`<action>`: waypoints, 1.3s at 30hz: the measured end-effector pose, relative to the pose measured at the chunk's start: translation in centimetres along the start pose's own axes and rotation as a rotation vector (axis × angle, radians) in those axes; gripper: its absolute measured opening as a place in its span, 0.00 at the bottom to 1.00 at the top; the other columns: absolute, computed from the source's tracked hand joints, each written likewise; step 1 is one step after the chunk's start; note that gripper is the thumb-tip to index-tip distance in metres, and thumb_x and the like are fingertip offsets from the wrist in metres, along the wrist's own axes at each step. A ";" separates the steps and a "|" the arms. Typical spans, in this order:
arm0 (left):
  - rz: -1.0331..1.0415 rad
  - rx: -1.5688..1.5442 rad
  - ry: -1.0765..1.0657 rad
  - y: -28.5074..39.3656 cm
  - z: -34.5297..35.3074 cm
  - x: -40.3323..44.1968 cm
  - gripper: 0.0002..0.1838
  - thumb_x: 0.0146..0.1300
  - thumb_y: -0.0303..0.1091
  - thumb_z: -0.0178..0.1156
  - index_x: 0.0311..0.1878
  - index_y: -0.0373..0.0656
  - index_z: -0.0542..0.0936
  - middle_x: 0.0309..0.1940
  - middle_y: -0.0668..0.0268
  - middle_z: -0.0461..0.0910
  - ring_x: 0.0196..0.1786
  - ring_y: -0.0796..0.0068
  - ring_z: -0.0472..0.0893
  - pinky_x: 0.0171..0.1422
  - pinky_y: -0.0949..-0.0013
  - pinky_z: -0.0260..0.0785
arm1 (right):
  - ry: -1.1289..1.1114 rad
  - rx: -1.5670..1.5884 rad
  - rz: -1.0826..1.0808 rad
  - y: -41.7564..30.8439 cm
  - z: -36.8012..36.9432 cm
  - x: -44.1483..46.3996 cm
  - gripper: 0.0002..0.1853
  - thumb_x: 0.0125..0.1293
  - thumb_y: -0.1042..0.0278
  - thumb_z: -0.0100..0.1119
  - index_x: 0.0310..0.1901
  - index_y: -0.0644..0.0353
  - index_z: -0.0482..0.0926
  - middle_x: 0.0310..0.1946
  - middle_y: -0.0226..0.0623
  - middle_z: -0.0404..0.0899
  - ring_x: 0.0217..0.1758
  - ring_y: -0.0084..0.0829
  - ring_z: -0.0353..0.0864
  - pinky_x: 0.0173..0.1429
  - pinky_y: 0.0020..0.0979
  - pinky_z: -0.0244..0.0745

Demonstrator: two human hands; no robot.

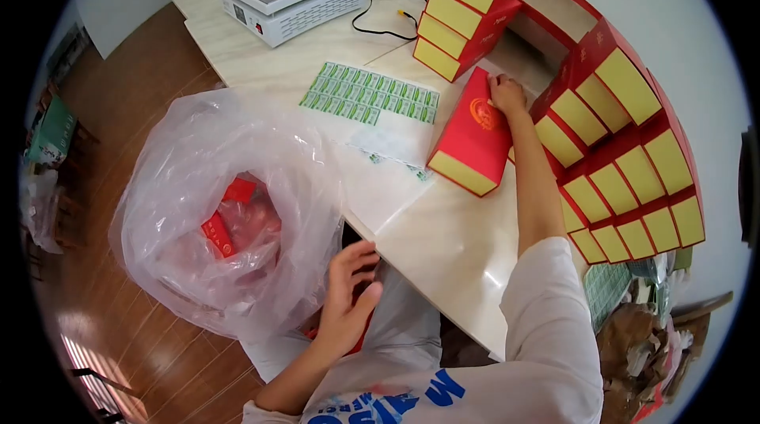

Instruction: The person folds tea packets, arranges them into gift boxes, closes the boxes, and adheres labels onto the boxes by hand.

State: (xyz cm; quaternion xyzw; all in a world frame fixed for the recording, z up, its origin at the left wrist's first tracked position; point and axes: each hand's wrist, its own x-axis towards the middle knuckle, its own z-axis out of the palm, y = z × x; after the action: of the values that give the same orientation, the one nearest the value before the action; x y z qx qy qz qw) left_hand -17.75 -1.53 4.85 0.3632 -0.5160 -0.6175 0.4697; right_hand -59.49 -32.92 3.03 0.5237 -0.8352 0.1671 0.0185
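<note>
My right hand [508, 95] grips the far right edge of a red box [477, 127] with a gold emblem and a yellow end, which lies on the table. Over my lap, at the table's near edge, my left hand [348, 296] has loosely bent fingers, thumb apart, with nothing visible between them. Something red shows partly beneath it. Just left of this hand, a large clear plastic bag [166, 178] stands open with red packets [218, 235] inside. A sheet of green-and-white labels [368, 93] lies left of the red box.
Stacked red boxes with yellow ends [633, 178] rise on the right, and a shorter stack [451, 20] stands behind. A white machine with a flat metal top [293, 4] sits at the back left, near black cables [372, 26]. Crumpled brown paper [641, 345] lies lower right.
</note>
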 end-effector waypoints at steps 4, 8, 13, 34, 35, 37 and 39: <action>0.004 0.060 -0.039 -3.5 2.1 1.1 0.39 0.69 0.30 0.53 0.75 0.41 0.41 0.74 0.51 0.45 0.77 0.57 0.48 0.78 0.54 0.40 | 0.111 -0.205 -0.162 -0.5 -1.3 -8.3 0.28 0.71 0.45 0.42 0.47 0.67 0.77 0.47 0.52 0.80 0.52 0.50 0.78 0.57 0.50 0.70; 0.028 0.189 -0.042 -5.5 4.3 2.2 0.43 0.69 0.38 0.56 0.74 0.33 0.40 0.72 0.44 0.46 0.76 0.53 0.49 0.78 0.55 0.41 | 0.205 0.008 -0.367 -0.4 -4.2 -17.4 0.18 0.69 0.55 0.50 0.39 0.65 0.78 0.36 0.51 0.81 0.43 0.49 0.79 0.49 0.48 0.71; 0.096 0.139 -0.009 -5.5 6.2 1.4 0.30 0.71 0.35 0.53 0.71 0.36 0.55 0.71 0.51 0.57 0.75 0.60 0.55 0.78 0.58 0.42 | 0.228 0.226 -0.229 2.5 -6.5 -25.6 0.16 0.68 0.61 0.53 0.44 0.66 0.79 0.39 0.51 0.81 0.42 0.48 0.80 0.48 0.43 0.72; 0.275 0.488 -0.123 -5.2 2.9 6.2 0.30 0.64 0.26 0.49 0.71 0.43 0.61 0.71 0.49 0.55 0.74 0.53 0.53 0.78 0.57 0.42 | 0.157 0.647 0.127 8.3 -10.2 -43.9 0.22 0.70 0.65 0.56 0.59 0.68 0.66 0.46 0.43 0.79 0.45 0.30 0.79 0.51 0.29 0.73; 0.271 0.487 -0.119 -4.9 3.0 6.0 0.30 0.64 0.26 0.49 0.71 0.42 0.61 0.71 0.50 0.55 0.73 0.53 0.53 0.77 0.57 0.42 | 0.164 0.655 0.108 8.1 -10.4 -43.8 0.22 0.70 0.65 0.56 0.59 0.68 0.66 0.46 0.43 0.79 0.45 0.30 0.79 0.51 0.29 0.73; 0.277 0.503 -0.113 -4.6 3.2 5.4 0.28 0.64 0.28 0.49 0.70 0.42 0.62 0.68 0.52 0.56 0.72 0.55 0.54 0.77 0.58 0.43 | 0.142 0.806 0.270 7.8 -10.8 -43.5 0.23 0.69 0.62 0.58 0.59 0.66 0.67 0.41 0.42 0.82 0.41 0.28 0.81 0.47 0.27 0.75; 0.240 0.454 -0.104 -4.1 3.2 4.7 0.24 0.68 0.30 0.45 0.68 0.41 0.64 0.67 0.53 0.58 0.71 0.57 0.56 0.76 0.60 0.44 | 0.073 0.852 0.359 7.1 -13.3 -42.8 0.23 0.69 0.61 0.58 0.60 0.65 0.67 0.39 0.41 0.83 0.40 0.26 0.81 0.46 0.27 0.75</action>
State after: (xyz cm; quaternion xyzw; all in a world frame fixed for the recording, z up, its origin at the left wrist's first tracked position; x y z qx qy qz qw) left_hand -22.97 -4.96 1.71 0.3630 -0.7044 -0.4434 0.4189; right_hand -48.37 10.98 4.90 0.3254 -0.7684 0.5141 -0.1982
